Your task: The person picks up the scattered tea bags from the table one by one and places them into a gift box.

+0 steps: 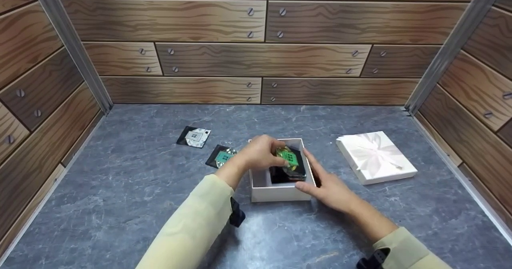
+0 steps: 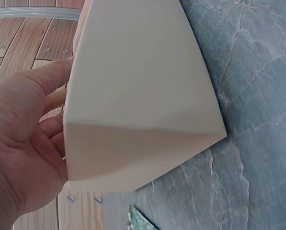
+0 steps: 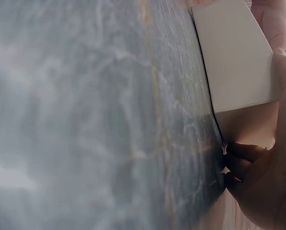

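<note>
An open white box [image 1: 280,194] stands on the table with a small pile of black square coaster-like pieces inside. The top piece, a black square coaster with a green and yellow design [image 1: 289,157], is pinched between the thumb and fingers of my left hand [image 1: 258,153], which reaches in over the box's left wall. My right hand [image 1: 330,189] grips the box at its right side, thumb at the near corner and fingers along the wall. In the left wrist view the box wall [image 2: 138,67] hides the fingertips of my left hand [image 2: 25,139]. The right wrist view shows my right hand [image 3: 265,187] against the box [image 3: 238,57].
Left of the box lie a black square with a teal design [image 1: 220,156], partly behind my left arm, and one with a white design [image 1: 196,136]. A white lid with a ribbon bow [image 1: 384,173] lies at the right. Wood-patterned walls [image 1: 256,61] surround the grey marbled table [image 1: 120,193].
</note>
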Demonstrator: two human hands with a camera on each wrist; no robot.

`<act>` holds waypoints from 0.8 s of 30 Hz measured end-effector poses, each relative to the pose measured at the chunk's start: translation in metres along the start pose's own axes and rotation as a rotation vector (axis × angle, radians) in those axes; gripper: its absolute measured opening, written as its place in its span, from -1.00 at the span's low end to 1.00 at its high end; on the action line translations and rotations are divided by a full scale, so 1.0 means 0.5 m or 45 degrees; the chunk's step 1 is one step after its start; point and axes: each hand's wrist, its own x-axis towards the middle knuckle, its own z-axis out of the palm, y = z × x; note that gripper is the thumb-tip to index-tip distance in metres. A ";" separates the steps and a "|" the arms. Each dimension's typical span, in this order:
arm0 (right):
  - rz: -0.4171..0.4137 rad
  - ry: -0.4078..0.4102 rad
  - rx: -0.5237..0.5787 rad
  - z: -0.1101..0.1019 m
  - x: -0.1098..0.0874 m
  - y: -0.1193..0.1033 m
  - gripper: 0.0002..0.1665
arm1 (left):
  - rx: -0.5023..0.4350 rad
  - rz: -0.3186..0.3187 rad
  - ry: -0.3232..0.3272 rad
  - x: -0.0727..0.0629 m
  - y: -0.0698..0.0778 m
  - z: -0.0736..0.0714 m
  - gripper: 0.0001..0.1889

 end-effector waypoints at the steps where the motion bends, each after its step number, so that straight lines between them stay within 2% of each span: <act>1: 0.001 -0.002 -0.001 0.000 0.000 0.000 0.13 | 0.001 -0.005 0.002 0.000 0.000 -0.001 -0.44; 15: 0.010 0.005 -0.018 0.002 -0.001 -0.001 0.13 | 0.041 -0.036 -0.017 -0.009 0.001 -0.009 -0.42; 24: 0.017 -0.002 -0.009 0.002 0.000 -0.002 0.14 | -0.019 0.026 -0.018 -0.031 -0.004 -0.043 -0.43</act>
